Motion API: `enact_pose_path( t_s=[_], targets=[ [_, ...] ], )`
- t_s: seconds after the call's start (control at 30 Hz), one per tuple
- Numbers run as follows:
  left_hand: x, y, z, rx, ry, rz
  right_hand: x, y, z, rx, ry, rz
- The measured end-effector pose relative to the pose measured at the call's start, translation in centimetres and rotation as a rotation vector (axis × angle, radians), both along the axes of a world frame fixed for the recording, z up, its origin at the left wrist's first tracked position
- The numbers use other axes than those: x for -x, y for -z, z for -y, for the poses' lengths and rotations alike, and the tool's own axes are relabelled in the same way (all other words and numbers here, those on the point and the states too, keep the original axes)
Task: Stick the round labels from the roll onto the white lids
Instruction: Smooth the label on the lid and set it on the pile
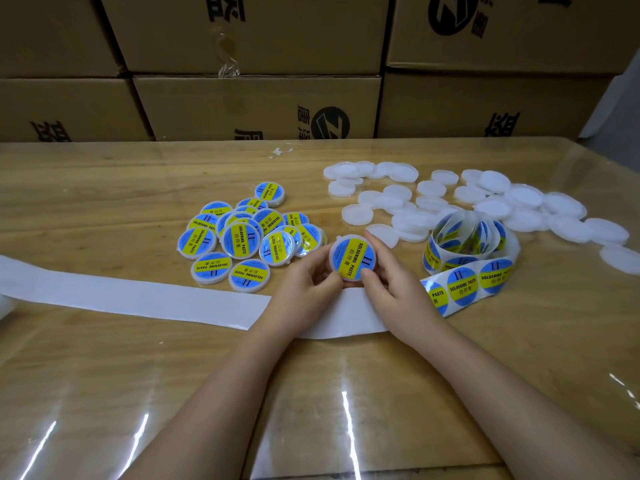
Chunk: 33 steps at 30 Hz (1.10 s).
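Note:
Both my hands hold one white lid (353,258) tilted up above the table, its top covered by a blue and yellow round label. My left hand (304,289) grips the lid's left edge and my right hand (391,282) grips its right edge, the right thumb pressing on the label. The label roll (471,244) lies loosely coiled to the right, a strip of labels (464,284) trailing toward my right hand. Plain white lids (485,202) lie scattered at the back right. Labelled lids (242,237) are heaped to the left of my hands.
An empty white backing strip (138,299) runs from under my hands to the table's left edge. The wooden table (104,375) has a glossy clear cover. Stacked cardboard boxes (256,105) form a wall along the table's far edge.

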<state>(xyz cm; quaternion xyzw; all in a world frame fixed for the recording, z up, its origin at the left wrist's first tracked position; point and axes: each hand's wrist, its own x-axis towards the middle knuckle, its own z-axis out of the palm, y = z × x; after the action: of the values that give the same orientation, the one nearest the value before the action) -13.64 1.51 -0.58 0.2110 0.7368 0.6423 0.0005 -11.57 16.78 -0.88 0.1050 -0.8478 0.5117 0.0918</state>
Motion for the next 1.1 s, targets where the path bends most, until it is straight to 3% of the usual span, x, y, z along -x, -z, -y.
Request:
enact_pose_path(
  t_s=[0.27, 0.47, 0.73, 0.83, 0.97, 1.1],
  targets=[
    [0.18, 0.2, -0.03, -0.103, 0.022, 0.055, -0.13, -0.25, 0.17, 0.129, -0.019, -0.013],
    [0.18, 0.31, -0.05, -0.146, 0.073, 0.084, 0.01, -0.29, 0.2, 0.102, 0.083, -0.099],
    [0.1, 0.39, -0.04, -0.073, 0.1, 0.049, -0.15, -0.37, 0.31, 0.115, 0.12, -0.146],
    [-0.02, 0.33, -0.23, -0.003, 0.045, 0.023, -0.11, -0.21, 0.39, 0.07, 0.117, -0.07],
    [-0.02, 0.54, -0.4, 0.235, -0.057, -0.157, 0.05, -0.08, 0.49, 0.061, 0.166, -0.067],
    [0.09, 0.29, -0.14, 0.193, -0.244, -0.216, 0.0, -0.1, 0.54, 0.003, 0.142, -0.064]
  ],
)
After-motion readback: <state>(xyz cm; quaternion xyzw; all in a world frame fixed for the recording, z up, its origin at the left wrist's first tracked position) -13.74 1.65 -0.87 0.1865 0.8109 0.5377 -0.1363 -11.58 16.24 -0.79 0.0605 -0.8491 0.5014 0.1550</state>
